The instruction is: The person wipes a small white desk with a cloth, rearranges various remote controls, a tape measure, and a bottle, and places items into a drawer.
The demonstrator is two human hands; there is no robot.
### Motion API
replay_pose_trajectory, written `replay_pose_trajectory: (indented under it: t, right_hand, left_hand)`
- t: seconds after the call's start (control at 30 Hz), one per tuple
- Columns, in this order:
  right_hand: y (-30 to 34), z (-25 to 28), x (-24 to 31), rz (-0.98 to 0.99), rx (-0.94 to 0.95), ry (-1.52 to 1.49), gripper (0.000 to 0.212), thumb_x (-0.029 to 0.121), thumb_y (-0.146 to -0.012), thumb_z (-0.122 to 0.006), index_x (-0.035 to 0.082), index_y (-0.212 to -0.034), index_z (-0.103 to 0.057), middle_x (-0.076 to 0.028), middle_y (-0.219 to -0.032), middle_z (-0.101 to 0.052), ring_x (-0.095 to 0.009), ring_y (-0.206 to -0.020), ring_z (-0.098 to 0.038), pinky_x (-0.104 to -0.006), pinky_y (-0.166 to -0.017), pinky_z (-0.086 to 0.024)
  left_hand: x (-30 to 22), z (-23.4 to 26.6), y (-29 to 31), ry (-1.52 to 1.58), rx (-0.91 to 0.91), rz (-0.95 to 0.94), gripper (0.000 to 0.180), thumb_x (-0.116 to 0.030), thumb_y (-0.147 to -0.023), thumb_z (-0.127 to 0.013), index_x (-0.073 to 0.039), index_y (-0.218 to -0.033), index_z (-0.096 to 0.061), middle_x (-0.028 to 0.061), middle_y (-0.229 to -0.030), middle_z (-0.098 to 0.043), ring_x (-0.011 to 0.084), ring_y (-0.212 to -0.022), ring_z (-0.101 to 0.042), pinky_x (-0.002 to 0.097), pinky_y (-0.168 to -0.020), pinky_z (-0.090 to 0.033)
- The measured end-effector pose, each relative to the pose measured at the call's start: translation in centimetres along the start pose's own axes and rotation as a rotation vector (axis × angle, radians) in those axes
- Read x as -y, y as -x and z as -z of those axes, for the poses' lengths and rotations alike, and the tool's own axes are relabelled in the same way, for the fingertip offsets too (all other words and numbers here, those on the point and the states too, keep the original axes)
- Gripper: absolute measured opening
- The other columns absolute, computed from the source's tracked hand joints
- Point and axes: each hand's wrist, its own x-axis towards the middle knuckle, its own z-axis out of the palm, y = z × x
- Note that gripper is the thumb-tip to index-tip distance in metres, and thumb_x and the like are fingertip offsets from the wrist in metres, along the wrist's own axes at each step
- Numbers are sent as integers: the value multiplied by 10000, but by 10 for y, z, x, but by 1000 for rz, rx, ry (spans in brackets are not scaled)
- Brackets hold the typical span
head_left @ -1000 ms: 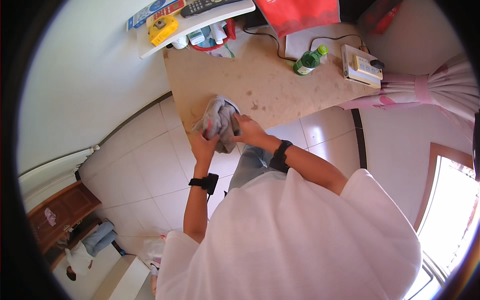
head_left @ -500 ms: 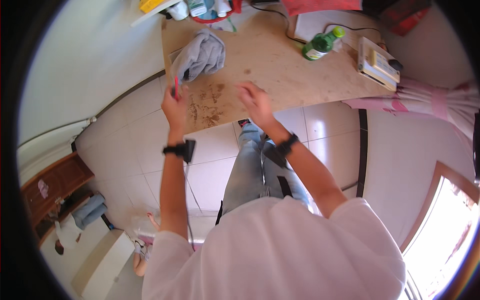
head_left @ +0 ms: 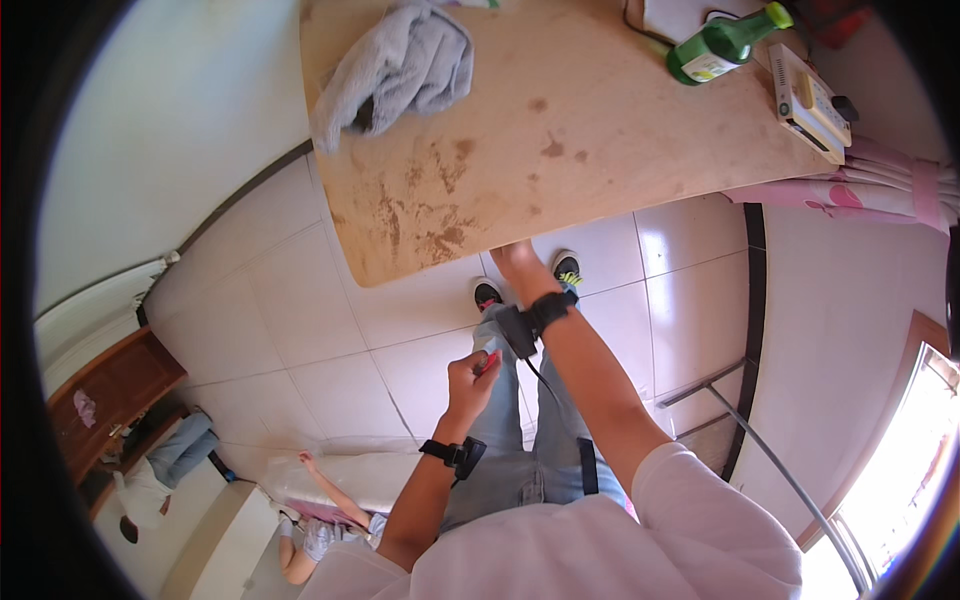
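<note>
My left hand [head_left: 470, 385] is in front of my thighs, its fingers closed round a small red object [head_left: 487, 363] with a pale end; its kind is too small to make out. My right hand [head_left: 514, 262] reaches to the front edge of the brown table [head_left: 600, 150], and its fingers disappear under the tabletop. A grey towel [head_left: 410, 70] lies crumpled at the table's left side. Dark brown stains mark the wood near the front left corner. Both my wrists wear black straps with small devices.
A green bottle [head_left: 715, 48] and a white power-strip-like box [head_left: 808, 105] sit at the table's right, beside a pink curtain [head_left: 880, 190]. A metal frame [head_left: 770, 450] stands to my right. Another person's arm [head_left: 335, 490] shows at the lower left.
My left hand has drawn back from the table toward my body with the red object. The right hand has moved from above the tabletop down to beneath its front edge. The view has shifted.
</note>
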Motion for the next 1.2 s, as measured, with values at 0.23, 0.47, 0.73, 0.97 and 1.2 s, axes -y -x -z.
replay_pose_trajectory:
  t: [0.23,0.47,0.73,0.97,1.2]
  right_hand:
    - [-18,-42,-10,-63,-31,27,546,401,-973,-558,96,-1415,-461,-106,-1434,-498,-293,-1304,-467,-447,-1090,-385]
    - [-48,-27,11,-11,0,252,544,391,-967,-560,87,-1407,-463,-123,-1423,-499,-312,-1297,-466,-462,-1087,-378]
    - [-89,-22,45,78,90,718,541,381,-960,-562,77,-1398,-466,-142,-1411,-501,-334,-1288,-464,-479,-1084,-371]
    - [-126,0,71,203,130,1206,539,371,-954,-564,68,-1390,-468,-158,-1400,-503,-353,-1280,-462,-494,-1081,-365]
    - [-120,35,56,328,195,1605,537,362,-949,-566,59,-1382,-471,-174,-1389,-504,-372,-1272,-460,-509,-1078,-359]
  left_hand:
    - [64,19,-27,142,-176,-18,385,-259,-944,-666,-12,-659,-591,42,-529,-552,88,-493,-488,291,-494,-386]
    - [84,15,-103,566,-365,80,363,-301,-983,-607,-25,-755,-667,23,-645,-610,71,-483,-470,255,-462,-366]
    - [125,21,-251,1141,-433,291,314,-329,-964,-573,-48,-1090,-635,119,-970,-712,131,-478,-493,264,-418,-371]
    - [98,18,-304,1152,-310,135,291,-296,-959,-579,-49,-1107,-626,113,-972,-709,151,-556,-543,275,-471,-411]
    - [120,20,-290,963,-442,30,273,-262,-955,-585,-50,-1124,-618,108,-974,-705,172,-634,-593,286,-523,-451]
